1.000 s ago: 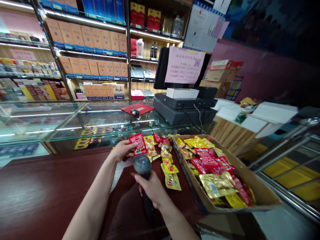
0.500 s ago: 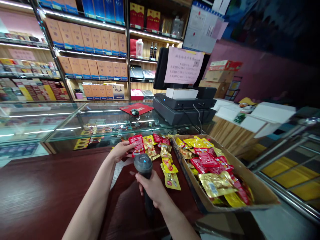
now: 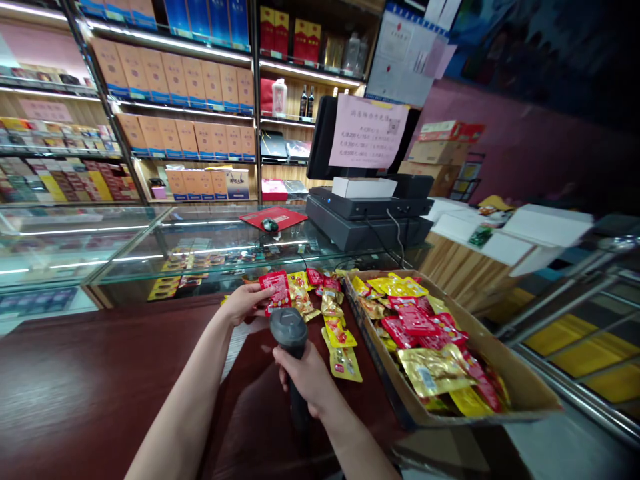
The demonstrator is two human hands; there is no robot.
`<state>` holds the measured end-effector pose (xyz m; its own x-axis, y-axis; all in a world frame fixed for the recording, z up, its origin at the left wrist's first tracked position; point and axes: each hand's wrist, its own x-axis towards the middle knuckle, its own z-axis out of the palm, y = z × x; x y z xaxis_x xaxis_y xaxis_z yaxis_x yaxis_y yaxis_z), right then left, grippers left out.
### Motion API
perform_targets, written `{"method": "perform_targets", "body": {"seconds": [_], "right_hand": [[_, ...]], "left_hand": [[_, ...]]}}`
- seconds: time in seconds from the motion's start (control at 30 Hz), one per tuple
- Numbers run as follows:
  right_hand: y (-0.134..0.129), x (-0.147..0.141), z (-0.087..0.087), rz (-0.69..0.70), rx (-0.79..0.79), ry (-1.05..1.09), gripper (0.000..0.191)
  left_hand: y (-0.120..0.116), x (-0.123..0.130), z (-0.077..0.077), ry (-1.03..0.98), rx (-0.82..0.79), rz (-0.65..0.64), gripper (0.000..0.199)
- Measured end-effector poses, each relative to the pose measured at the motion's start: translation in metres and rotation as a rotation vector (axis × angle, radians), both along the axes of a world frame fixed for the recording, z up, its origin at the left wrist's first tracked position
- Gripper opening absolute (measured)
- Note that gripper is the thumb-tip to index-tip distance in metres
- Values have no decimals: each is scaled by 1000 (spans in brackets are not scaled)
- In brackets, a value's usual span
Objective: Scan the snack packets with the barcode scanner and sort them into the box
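Observation:
My left hand (image 3: 244, 302) is closed on a red snack packet (image 3: 275, 291), held up over the far part of the dark red table (image 3: 125, 373). Wrapped round the handle of a dark handheld scanner (image 3: 289, 327) is my right hand (image 3: 305, 373); the scanner's head is just below and in front of the packet. Beside the red packet lie gold packets (image 3: 301, 297), and a yellow packet (image 3: 340, 331) overlaps a yellow-green one (image 3: 345, 363). To the right, a cardboard box (image 3: 380, 363) holds several red, yellow and gold packets.
Behind the table is a glass counter (image 3: 200, 250) with a mouse (image 3: 270, 225) on a red pad and a monitor (image 3: 370, 133) above a black cash drawer (image 3: 365, 227). Stocked shelves stand at the back. Metal rails (image 3: 575, 373) are at the right.
The blue light on top of the scanner no longer shows. The red packet and the scanner have shifted very slightly; both hands keep their holds.

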<state>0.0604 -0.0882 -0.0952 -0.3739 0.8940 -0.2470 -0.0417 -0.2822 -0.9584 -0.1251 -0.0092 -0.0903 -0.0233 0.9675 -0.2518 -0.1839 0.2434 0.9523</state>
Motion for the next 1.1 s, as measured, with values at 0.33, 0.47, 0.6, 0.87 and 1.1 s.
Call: {"method": "perform_targets", "body": {"seconds": [0.33, 0.47, 0.6, 0.87, 1.1], "right_hand": [[64, 75, 77, -52, -129, 61, 18], [91, 115, 103, -62, -203, 83, 9], [110, 173, 126, -69, -265, 67, 7], [157, 307, 161, -300, -129, -1, 9], [169, 308, 147, -196, -206, 152, 12]], "left_hand": [[-9, 60, 23, -154, -93, -123, 31], [10, 98, 62, -310, -188, -235, 28], [42, 156, 106, -408, -234, -393, 42], [109, 302, 144, -367, -261, -469, 68], [121, 227, 122, -259, -291, -305, 79]]}}
